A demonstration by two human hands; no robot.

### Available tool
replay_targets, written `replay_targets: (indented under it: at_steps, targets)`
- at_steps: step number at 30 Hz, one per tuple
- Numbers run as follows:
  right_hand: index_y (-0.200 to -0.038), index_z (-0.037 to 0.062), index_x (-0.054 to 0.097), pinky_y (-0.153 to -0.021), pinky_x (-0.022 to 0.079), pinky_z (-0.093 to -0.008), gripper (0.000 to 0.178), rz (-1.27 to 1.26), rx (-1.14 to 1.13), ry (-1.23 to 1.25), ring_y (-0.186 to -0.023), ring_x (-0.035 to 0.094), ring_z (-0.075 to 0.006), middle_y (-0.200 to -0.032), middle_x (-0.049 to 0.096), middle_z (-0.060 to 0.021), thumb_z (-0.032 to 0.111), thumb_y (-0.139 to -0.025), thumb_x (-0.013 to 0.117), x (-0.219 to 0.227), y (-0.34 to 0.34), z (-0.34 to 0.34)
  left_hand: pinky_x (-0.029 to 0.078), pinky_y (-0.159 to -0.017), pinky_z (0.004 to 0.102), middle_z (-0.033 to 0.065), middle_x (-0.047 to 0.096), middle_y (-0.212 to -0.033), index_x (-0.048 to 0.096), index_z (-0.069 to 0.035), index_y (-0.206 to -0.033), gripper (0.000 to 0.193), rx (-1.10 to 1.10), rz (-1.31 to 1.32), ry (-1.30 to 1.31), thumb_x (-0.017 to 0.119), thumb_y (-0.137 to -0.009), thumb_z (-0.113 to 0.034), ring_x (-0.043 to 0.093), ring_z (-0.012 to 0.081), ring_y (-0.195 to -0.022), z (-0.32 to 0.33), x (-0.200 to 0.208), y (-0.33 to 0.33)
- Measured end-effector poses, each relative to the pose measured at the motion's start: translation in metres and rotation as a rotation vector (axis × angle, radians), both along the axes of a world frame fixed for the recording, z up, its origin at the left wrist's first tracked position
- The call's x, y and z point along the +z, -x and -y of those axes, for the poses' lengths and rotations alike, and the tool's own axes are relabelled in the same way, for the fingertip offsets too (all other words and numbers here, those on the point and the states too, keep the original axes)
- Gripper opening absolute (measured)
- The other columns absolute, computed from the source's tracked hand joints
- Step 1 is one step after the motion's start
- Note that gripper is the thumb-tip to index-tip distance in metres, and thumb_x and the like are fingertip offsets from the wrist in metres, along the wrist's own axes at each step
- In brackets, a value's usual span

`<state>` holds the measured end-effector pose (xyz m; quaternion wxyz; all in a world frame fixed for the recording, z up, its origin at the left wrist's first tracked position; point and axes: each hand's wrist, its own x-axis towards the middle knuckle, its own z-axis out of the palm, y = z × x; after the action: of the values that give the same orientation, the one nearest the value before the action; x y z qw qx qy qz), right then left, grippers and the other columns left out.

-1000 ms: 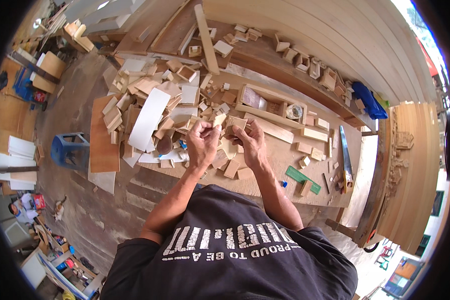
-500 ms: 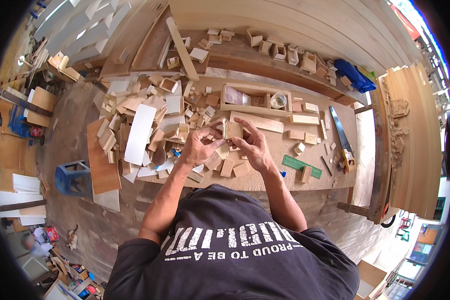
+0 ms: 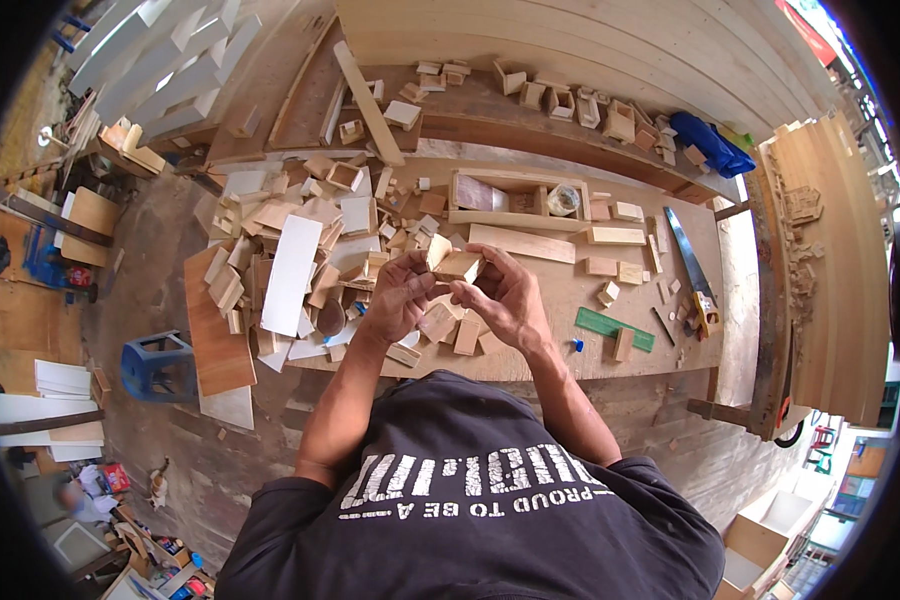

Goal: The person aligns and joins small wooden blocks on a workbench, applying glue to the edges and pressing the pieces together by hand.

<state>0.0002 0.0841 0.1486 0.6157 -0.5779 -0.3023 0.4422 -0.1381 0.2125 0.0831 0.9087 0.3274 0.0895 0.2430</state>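
Small wooden pieces held up above the worktop (image 3: 570, 290).
The left grip (image 3: 398, 300) was pinched on a pale upright piece (image 3: 437, 249); the right grip (image 3: 508, 300), thumb and fingers slightly spread, had hold of a flat piece (image 3: 460, 265) just beside it. Whether the two were joined could not be told. Beyond lay a divided wooden box (image 3: 510, 220), with a handsaw (image 3: 682, 245) and green strip (image 3: 610, 328) to the right.
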Motion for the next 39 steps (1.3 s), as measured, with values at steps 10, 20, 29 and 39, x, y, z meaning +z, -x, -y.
replay_targets:
  at_steps: [10,20,29,39]
  targets:
    - [-0.124,-0.0014,0.057,-0.075,0.059,-0.0296,0.050,0.358,-0.152,-0.018,-0.086,0.073,-0.0176,-0.093,0.074,-0.0147,0.015,-0.083,0.079,-0.004,0.016,-0.003,0.056,-0.090,0.0340,0.0095,0.068,-0.117,0.061,-0.005,-0.123,0.030,-0.105,0.120,0.192,0.065,-0.094,-0.012,0.067,0.0193,-0.106,-0.001,-0.014,0.002]
    - [-0.118,-0.0047,0.060,-0.072,0.059,-0.0287,0.049,0.416,-0.326,0.051,-0.080,0.073,-0.0172,-0.089,0.073,-0.0156,0.019,-0.080,0.082,-0.023,0.024,0.000,0.054,-0.083,0.0243,0.0037,0.069,-0.103,0.062,-0.007,-0.118,0.024,-0.090,0.053,0.410,0.064,-0.096,-0.016,0.065,0.0112,-0.086,0.015,-0.041,-0.007]
    - [-0.130,-0.0046,0.051,-0.073,0.057,-0.0265,0.051,-0.053,-0.308,-0.137,-0.083,0.067,-0.0141,-0.103,0.068,-0.0119,0.009,-0.086,0.074,-0.032,0.022,0.006,0.051,-0.086,0.0277,0.0055,0.069,-0.106,0.063,-0.006,-0.118,0.027,-0.111,0.077,0.201,0.069,-0.092,-0.014,0.063,0.0135,-0.096,0.018,-0.025,-0.017]
    - [-0.140,-0.0054,0.042,-0.076,0.055,-0.0271,0.048,-0.637,-0.135,-0.347,-0.087,0.066,-0.0157,-0.114,0.064,-0.0123,0.009,-0.095,0.053,-0.056,-0.007,0.022,0.056,-0.085,0.0290,0.0092,0.069,-0.108,0.065,0.003,-0.113,0.028,0.142,-0.223,-0.224,0.070,-0.085,0.005,0.066,0.0145,-0.097,0.036,-0.001,-0.032]
